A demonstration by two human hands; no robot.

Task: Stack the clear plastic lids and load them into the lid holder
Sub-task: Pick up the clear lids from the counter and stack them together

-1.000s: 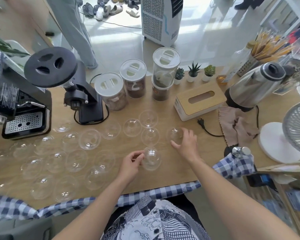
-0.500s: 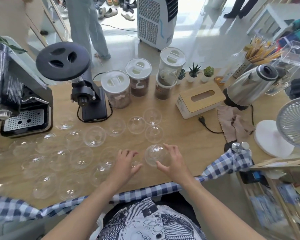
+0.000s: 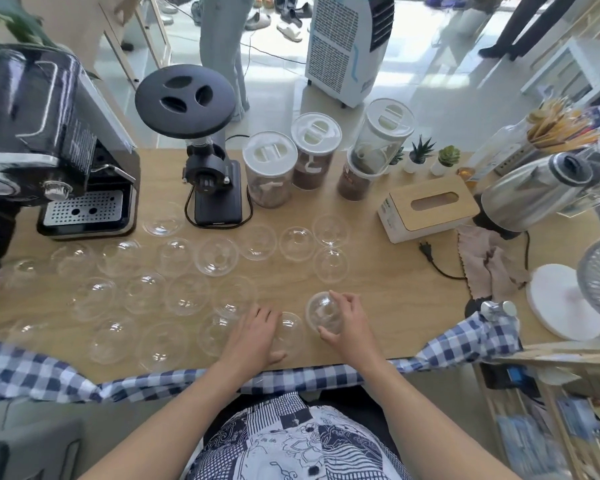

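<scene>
The right hand [image 3: 349,322] is closed around a clear domed lid [image 3: 323,311], holding it tilted just above the wooden surface [image 3: 378,285] near its front edge. The left hand [image 3: 257,336] lies flat with fingers spread, resting on another lid [image 3: 290,329] just beside the held one. Many more clear lids [image 3: 187,292] lie scattered singly across the surface to the left, between the hands and the coffee grinder [image 3: 215,188].
</scene>
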